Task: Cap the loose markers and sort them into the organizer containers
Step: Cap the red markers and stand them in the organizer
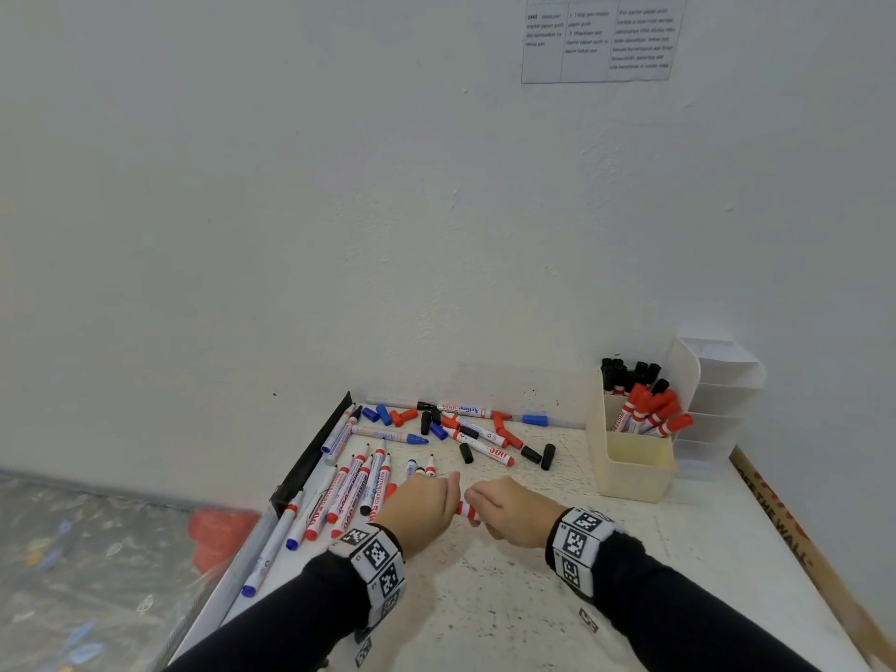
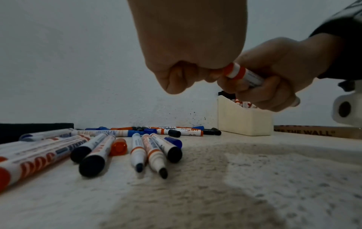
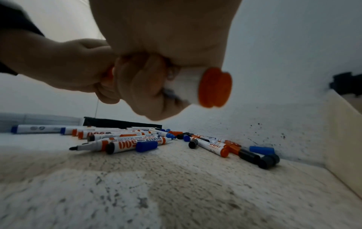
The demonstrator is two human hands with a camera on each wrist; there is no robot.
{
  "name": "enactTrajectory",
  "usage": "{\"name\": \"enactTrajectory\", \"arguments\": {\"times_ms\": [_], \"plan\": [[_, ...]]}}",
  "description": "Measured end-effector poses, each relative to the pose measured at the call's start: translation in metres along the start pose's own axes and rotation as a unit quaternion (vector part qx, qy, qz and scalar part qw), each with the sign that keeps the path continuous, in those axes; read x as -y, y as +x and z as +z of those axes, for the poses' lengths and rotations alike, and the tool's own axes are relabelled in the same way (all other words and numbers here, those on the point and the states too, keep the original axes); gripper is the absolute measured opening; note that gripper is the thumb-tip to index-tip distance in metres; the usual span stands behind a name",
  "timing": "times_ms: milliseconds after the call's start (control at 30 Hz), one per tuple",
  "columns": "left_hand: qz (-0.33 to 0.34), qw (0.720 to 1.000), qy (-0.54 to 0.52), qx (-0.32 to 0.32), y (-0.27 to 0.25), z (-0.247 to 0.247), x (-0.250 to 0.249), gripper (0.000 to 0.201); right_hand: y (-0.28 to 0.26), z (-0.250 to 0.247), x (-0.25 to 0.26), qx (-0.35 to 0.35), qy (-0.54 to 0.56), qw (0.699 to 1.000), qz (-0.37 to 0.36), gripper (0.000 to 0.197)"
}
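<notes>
A: Where is the marker [image 1: 466,510] right now?

B: Low centre of the head view, held above the table [image 1: 606,599] between both fists. The right hand [image 1: 514,514] is wrapped round the barrel. The left hand [image 1: 421,506] is curled tight at the other end. I judge it holds a cap there, but the cap itself is hidden inside the fingers.

A: Which way does it lie?

B: Its long axis runs roughly level, left to right across the frame. In the right wrist view the flat red butt end [image 3: 214,87] pokes out past the right fist toward the right of the frame, so the tip end points left, into the left hand. In the left wrist view a red-and-white banded collar [image 2: 234,71] shows just at the left fingers.

A: How should the capping be done well?

B: Keep cap and barrel on one line and push straight along it until the cap seats. A tilt would likely jam it or smear the tip. Then it goes to the cream bin [image 1: 630,465] at the right, where red [image 1: 652,414] and black ones already stand, caps up.

A: And the rest?

B: Many loose markers [image 1: 354,487] and loose caps [image 1: 489,429] lie left and behind, some tips bare
</notes>
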State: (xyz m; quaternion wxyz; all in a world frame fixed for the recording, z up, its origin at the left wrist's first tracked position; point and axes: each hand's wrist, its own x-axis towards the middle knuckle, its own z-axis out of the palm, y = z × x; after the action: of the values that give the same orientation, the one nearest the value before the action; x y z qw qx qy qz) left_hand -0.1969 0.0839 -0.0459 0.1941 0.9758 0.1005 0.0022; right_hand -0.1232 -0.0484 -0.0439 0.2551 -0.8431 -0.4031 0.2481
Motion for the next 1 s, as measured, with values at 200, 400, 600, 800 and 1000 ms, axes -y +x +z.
{"name": "enactTrajectory", "arguments": {"times_ms": [200,400,600,800,1000], "plan": [[0.007,0.999,0.011,-0.037,0.009,0.005,-0.011,0.048,-0.008,-0.006,-0.009,-0.019,0.084,0.996,0.011,0.03],[-0.055,0.994,-0.088,-0.032,0.03,0.013,-0.007,0.039,-0.007,-0.04,-0.026,-0.086,-0.025,0.996,0.03,0.023],[-0.192,0.979,0.029,0.059,0.052,0.023,0.024,0.034,-0.024,-0.102,-0.054,-0.412,0.019,0.911,0.012,0.023],[-0.21,0.975,0.023,0.066,0.059,0.026,0.027,0.039,-0.026,-0.12,-0.093,-0.534,0.005,0.844,0.041,0.024],[-0.22,0.973,0.022,0.068,0.061,0.025,0.027,0.036,-0.024,-0.111,-0.112,-0.503,-0.035,0.86,0.08,0.022]]}}
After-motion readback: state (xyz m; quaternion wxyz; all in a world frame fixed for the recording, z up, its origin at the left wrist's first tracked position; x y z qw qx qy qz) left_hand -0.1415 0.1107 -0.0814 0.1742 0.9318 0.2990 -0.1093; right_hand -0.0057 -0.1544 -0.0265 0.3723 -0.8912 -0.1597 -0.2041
